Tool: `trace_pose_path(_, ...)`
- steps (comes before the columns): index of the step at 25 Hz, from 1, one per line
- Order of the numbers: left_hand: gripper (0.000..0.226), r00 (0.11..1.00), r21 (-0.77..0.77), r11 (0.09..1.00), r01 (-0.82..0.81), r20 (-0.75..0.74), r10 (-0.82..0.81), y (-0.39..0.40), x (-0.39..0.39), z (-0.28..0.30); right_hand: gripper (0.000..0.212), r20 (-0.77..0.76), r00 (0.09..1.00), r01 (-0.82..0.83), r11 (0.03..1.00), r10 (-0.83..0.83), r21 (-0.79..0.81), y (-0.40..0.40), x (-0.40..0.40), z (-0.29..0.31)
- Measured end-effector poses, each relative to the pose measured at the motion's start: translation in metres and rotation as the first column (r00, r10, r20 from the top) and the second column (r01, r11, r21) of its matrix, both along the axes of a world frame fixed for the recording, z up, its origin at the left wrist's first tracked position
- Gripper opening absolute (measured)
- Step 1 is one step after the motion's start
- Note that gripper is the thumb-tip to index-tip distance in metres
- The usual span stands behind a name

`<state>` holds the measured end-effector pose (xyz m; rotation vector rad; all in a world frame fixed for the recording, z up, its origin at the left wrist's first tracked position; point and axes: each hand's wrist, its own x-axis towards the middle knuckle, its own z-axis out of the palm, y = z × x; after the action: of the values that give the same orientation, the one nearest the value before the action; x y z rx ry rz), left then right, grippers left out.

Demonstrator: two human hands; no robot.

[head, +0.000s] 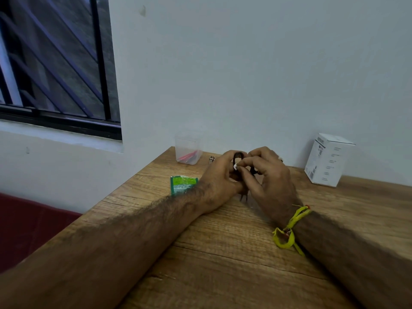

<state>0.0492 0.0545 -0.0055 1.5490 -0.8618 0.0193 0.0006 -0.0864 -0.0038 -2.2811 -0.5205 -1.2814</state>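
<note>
**Head view: both hands work on a small dark tool at the far side of the desk**

Head camera looks down along two bare forearms that lie on a wooden desk (223, 253) and meet near its far edge, close to the pale wall (245, 74). The left hand (219, 181) has its fingers curled round a dark looped tool (238, 156). The loop shows above the knuckles, and two thin dark tips stick out below the hands, just over the desk top. What kind of tool it is cannot be told, since the hands hide most of it.

The right hand (267, 175) is curled too, and its fingertips pinch a small white piece (235, 167) right against the tool, between the two hands. A yellow thread band (289, 230) is tied round the right wrist.

Just left of the left hand, a green sachet (182, 184) lies flat on the desk. Beyond it, at the back corner, stands a clear plastic container (188, 150) with red and dark items inside. A small dark item (211, 159) lies just to the right of the container, too small to make out. A white box (327, 160) stands upright by the wall, well to the right of the hands.

To the left, a dark-framed window (55, 63) with slanted bars sits in the wall, and a dark red surface (26, 226) shows below the desk edge.
</note>
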Motion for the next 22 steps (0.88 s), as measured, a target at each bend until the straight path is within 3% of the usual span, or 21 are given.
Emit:
trace_pose_path(9, 0.077, 0.991, -0.030, 0.998, 0.054, -0.118, -0.057, 0.0019, 0.0025, 0.0002, 0.003, 0.023, 1.000, 0.014, 0.999, -0.013, -0.037, -0.0035, -0.0010, 0.0021)
trace_pose_path(17, 0.073, 0.992, -0.019, 0.998, 0.054, -0.117, -0.055, 0.0023, 0.0019, -0.0001, 0.003, 0.046, 0.998, 0.035, 0.999, -0.034, -0.031, -0.0018, -0.0009, 0.0013)
trace_pose_path(22, 0.058, 0.997, 0.002, 0.998, 0.063, -0.049, -0.063, 0.0029, -0.0010, 0.0014, 0.003, 0.094, 0.992, 0.089, 0.996, -0.088, 0.000, 0.0003, 0.0018, 0.0018)
